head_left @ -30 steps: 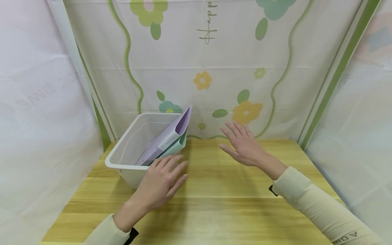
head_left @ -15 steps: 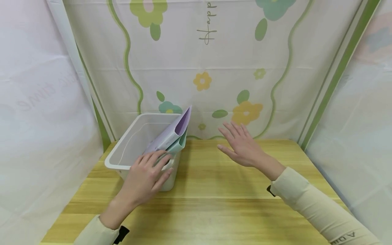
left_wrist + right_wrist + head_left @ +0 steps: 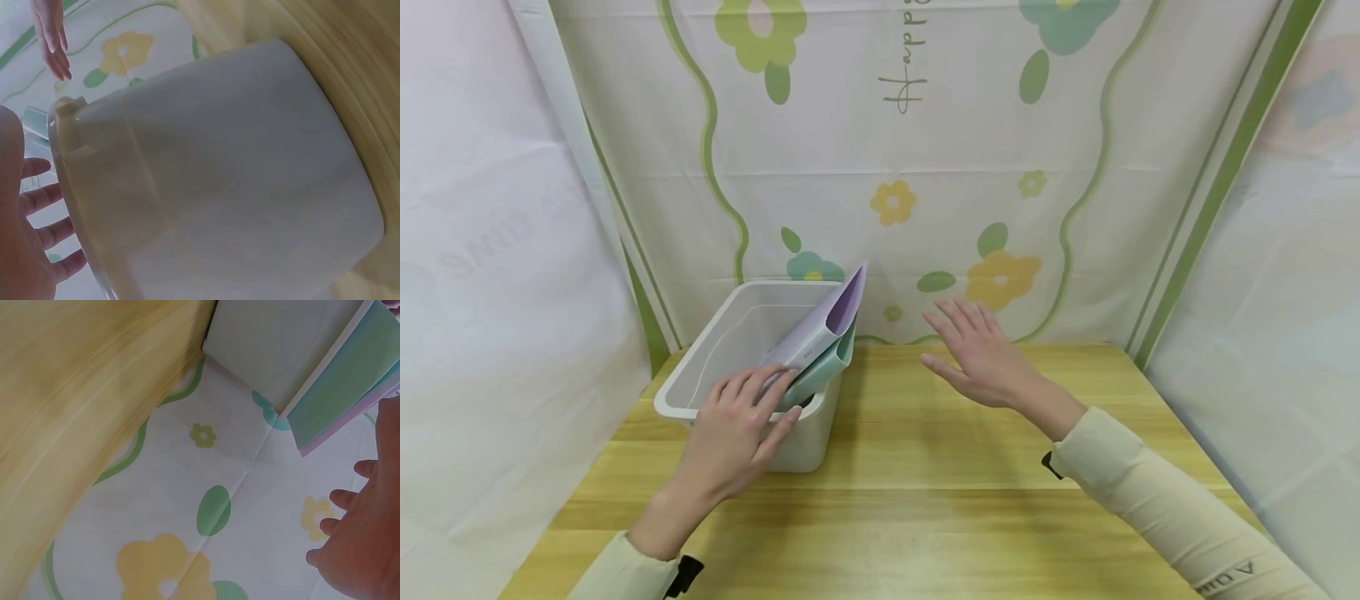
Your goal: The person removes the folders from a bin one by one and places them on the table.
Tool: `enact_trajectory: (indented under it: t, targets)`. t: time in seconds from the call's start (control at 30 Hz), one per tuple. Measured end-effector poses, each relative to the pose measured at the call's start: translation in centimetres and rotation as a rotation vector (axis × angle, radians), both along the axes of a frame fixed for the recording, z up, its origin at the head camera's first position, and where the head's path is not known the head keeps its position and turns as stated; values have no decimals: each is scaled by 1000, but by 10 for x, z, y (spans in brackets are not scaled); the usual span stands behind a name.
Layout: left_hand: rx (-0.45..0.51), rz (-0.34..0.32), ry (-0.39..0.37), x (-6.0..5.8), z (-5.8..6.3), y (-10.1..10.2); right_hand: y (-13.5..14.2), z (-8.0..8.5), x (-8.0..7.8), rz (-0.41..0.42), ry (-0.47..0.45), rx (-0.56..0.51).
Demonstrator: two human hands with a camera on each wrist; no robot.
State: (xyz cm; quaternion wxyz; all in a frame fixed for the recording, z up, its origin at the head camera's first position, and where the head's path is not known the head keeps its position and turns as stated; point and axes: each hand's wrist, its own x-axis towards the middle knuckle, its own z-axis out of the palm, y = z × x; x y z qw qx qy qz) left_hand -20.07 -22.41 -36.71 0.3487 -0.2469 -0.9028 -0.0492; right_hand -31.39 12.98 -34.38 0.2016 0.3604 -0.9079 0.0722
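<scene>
A white plastic basket (image 3: 797, 450) stands at the left of the table. Two binders, one purple (image 3: 812, 333) and one mint green (image 3: 827, 365), lean inside it, their upper ends sticking out over the right rim. My left hand (image 3: 730, 433) is over the basket's front rim, fingers loosely bent and reaching over the lower part of the binders. In the left wrist view its fingers (image 3: 42, 200) show at the rim with nothing gripped. My right hand (image 3: 988, 354) hovers over the right half of the table, fingers spread, apart from the basket and holding nothing.
The wooden table (image 3: 940, 525) ends at a hanging cloth (image 3: 820, 183) printed with flowers, close behind the basket. Pale curtains (image 3: 482, 333) bound both sides.
My left hand has moved left and slightly up, from beside the basket's front right corner to over its front rim. My right hand has drifted slightly left. The binders stay in place.
</scene>
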Motion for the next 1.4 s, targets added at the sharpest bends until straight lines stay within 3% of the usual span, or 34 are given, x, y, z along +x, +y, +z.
enact_trajectory:
  t: [0.37, 1.4]
  targets:
    - [7, 62, -47, -1, -3, -14, -10, 1, -1, 29, -6, -18]
    - [-12, 89, -63, -5, -14, -33, -30, 2, -2, 74, -30, -49]
